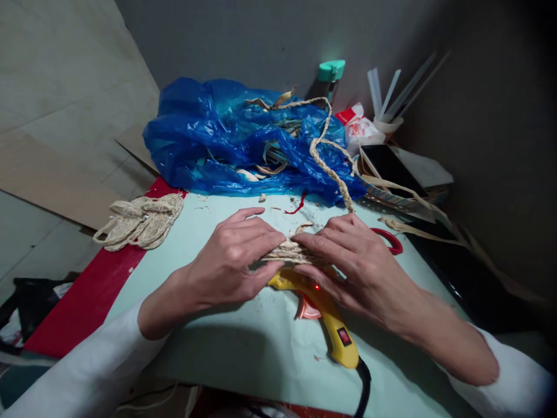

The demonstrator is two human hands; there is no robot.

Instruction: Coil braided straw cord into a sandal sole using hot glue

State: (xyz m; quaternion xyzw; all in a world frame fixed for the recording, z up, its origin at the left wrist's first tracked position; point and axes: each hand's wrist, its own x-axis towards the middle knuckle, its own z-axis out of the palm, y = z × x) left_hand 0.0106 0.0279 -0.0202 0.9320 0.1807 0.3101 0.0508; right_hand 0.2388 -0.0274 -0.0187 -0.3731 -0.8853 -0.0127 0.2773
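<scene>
Between my two hands lies a flat bundle of braided straw cord (290, 252). My left hand (237, 252) grips its left end, thumb below and fingers on top. On the other end, my right hand (348, 261) is closed in the same way. A thick braid (329, 161) runs up from behind my right hand across the blue bag. Just below the bundle rests a yellow hot glue gun (333, 319) with an orange trigger, a lit red light and a black cable. Its front part is partly hidden by the bundle and my right hand.
A blue plastic bag (195, 133) with straw strips fills the back. Coiled braided cord (143, 220) lies at the left edge. Red scissor handles (389, 240) show beside my right hand. A phone (391, 168), a cup of glue sticks (387, 125) and a green-capped bottle (331, 71) stand behind.
</scene>
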